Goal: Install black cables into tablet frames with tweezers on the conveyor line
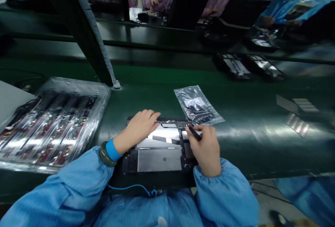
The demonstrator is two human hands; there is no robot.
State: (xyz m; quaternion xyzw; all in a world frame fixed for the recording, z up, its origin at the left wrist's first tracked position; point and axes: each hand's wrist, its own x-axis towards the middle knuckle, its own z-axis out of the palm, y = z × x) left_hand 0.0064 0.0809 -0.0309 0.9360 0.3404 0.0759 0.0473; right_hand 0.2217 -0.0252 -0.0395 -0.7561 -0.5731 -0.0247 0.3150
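An opened tablet-like device (159, 159) with a shiny metal plate lies on the green belt in front of me. My left hand (140, 127) rests on its upper left edge, fingers curled down on the frame and pressing it. My right hand (205, 148) is closed around a thin black tool (194, 132), whose tip touches a small component near the device's top right edge. A blue wrist strap and a green bracelet (108, 152) sit on my left wrist, with a blue coiled cord (136, 188) running below.
A clear plastic bag (197, 105) with small parts lies just beyond the device. A clear tray (52, 122) of circuit boards stands at the left. A dark slanted post (86, 35) rises behind it. More devices (248, 67) lie further along the belt; people in pink and blue coats work opposite.
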